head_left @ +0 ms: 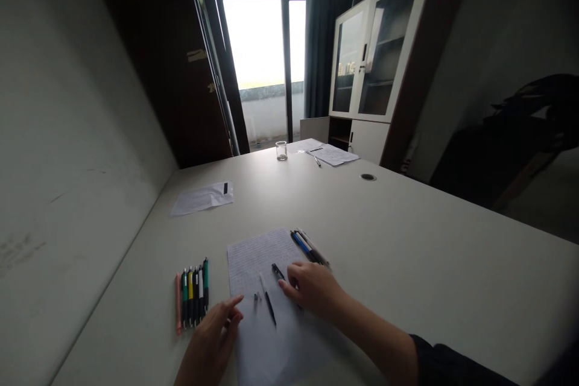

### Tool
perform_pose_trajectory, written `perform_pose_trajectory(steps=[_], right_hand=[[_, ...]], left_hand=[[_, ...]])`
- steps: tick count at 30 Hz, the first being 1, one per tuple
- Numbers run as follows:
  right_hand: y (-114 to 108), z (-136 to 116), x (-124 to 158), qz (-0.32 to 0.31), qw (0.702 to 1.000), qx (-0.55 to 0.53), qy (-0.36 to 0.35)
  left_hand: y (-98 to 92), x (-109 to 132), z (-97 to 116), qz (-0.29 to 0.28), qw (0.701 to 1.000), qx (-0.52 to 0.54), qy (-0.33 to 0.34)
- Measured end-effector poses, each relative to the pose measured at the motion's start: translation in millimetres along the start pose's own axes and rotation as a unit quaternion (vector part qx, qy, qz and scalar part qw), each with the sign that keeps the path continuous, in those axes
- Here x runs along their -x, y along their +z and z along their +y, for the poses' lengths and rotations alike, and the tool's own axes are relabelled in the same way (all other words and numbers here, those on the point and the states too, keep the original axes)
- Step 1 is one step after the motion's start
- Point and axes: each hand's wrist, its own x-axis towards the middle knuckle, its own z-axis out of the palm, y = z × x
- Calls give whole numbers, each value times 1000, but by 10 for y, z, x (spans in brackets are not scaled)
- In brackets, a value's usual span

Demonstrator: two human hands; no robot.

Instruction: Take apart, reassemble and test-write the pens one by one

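A written sheet of paper [253,256] lies on the white table [407,253] in front of me. My right hand [312,289] rests on the sheet with its fingers curled over a dark pen part [277,271]. A thin pen refill [268,300] and a tiny small part [256,297] lie on the sheet between my hands. My left hand [212,338] lies at the sheet's left edge, fingers loosely extended, holding nothing. A row of several coloured pens [192,292] lies left of the sheet. Other pens [307,246] lie beside the sheet's upper right corner.
Farther off lie a folded paper with a black clip [203,198], a small glass [281,150] and more papers with a pen [328,154]. A cable hole [368,177] is in the table. A wall runs along the left; a glass-door cabinet [375,54] stands behind.
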Motion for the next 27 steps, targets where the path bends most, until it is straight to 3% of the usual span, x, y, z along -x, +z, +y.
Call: perform_pose_trajectory(steps=[14,27], right_hand=[[-31,93,-39,35,999,2,18],[-34,98,-34,44,999,15,22]], left_hand=[[-6,17,-6,7,1000,2,-3],[-46,5,67,-36,999,-1,6]])
